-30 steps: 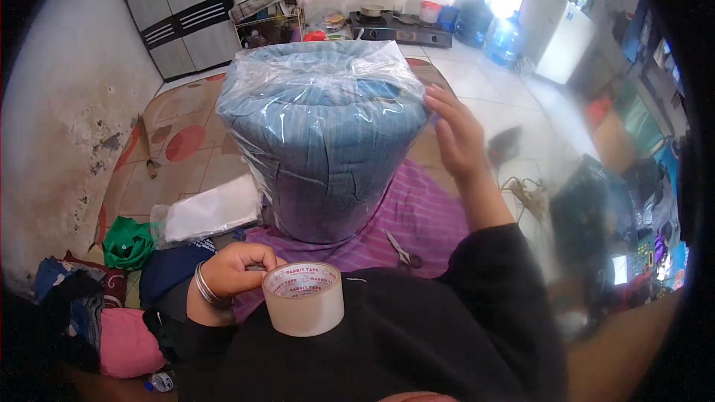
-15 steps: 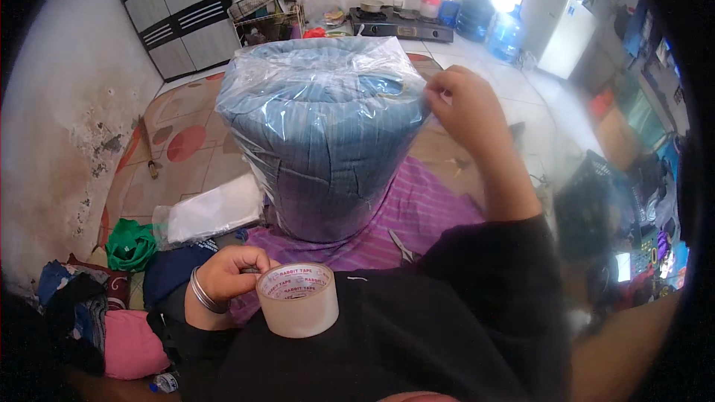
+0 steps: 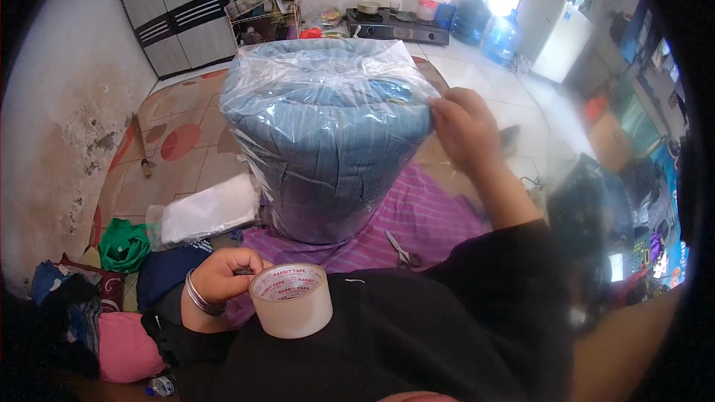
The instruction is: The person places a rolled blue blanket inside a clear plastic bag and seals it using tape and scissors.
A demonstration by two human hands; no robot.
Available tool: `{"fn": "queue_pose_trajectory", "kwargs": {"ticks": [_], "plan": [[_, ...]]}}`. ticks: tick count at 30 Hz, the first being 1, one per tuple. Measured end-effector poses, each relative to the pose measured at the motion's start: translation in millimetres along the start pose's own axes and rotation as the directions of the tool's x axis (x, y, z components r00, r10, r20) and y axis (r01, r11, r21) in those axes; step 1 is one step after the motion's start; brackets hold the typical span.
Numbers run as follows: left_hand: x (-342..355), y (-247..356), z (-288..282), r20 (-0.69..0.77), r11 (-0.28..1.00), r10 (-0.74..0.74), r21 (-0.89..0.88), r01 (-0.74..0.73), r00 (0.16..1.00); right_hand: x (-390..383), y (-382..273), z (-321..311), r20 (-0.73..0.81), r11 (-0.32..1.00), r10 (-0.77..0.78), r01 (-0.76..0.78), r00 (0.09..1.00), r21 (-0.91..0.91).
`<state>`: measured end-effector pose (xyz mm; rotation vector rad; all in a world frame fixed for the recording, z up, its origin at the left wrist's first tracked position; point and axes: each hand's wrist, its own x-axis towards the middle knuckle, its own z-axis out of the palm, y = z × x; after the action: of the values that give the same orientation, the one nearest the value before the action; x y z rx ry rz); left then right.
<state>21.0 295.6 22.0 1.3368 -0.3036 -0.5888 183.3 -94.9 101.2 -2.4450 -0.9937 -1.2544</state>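
Observation:
A tall blue fabric bundle [image 3: 328, 134] stands upright in front of me, wrapped in clear plastic [image 3: 350, 74] that gathers and creases over its top. At its right upper edge, my right hand [image 3: 468, 128] is closed, thumb and fingers pinching the plastic. My left hand [image 3: 227, 277] is closed at the left rim of a wide roll of clear tape [image 3: 298, 311], which sits at my lap against my dark clothing; its fingertips are partly hidden. Scissors [image 3: 402, 251] lie on the striped purple cloth [image 3: 432, 212] to the right of the bundle's base.
A stack of clear plastic sheets [image 3: 208, 211] lies left of the bundle, beside a green cloth [image 3: 124, 244]. Pink cloth [image 3: 130, 346] and other clothes are piled at lower left. Farther off are a knife-like tool [image 3: 141, 149], a gas stove [image 3: 398, 26] and blue water jugs [image 3: 503, 37].
My right hand has shifted slightly down and right along the bundle's edge, its fingers now lower against the plastic. My left hand and the tape roll have barely moved.

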Motion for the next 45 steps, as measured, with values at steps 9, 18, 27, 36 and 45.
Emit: {"fn": "queue_pose_trajectory", "kwargs": {"ticks": [9,18,27,36,45], "plan": [[3,-6,-1,0.000,1.000,0.021,-0.022,-0.020,1.000,-23,-10,11,-0.060,0.971,0.007,0.007,0.998,0.239],[10,4,6,0.011,1.000,0.012,-0.013,-0.011,1.000,-17,-6,1,-0.124,0.915,0.072,-0.017,0.990,0.402],[15,-1,5,0.013,0.997,0.003,0.080,-0.004,1.000,16,-19,5,0.109,0.935,0.246,-0.265,0.963,0.237],[15,6,8,-0.122,0.989,-0.009,0.146,0.027,0.993,-22,-31,9,-0.166,0.924,0.324,-0.274,0.931,0.267],[41,18,21,-0.059,0.979,0.033,0.200,-0.021,0.998,-25,-46,-17,-0.118,0.883,0.314,-0.244,0.942,0.401]]}}
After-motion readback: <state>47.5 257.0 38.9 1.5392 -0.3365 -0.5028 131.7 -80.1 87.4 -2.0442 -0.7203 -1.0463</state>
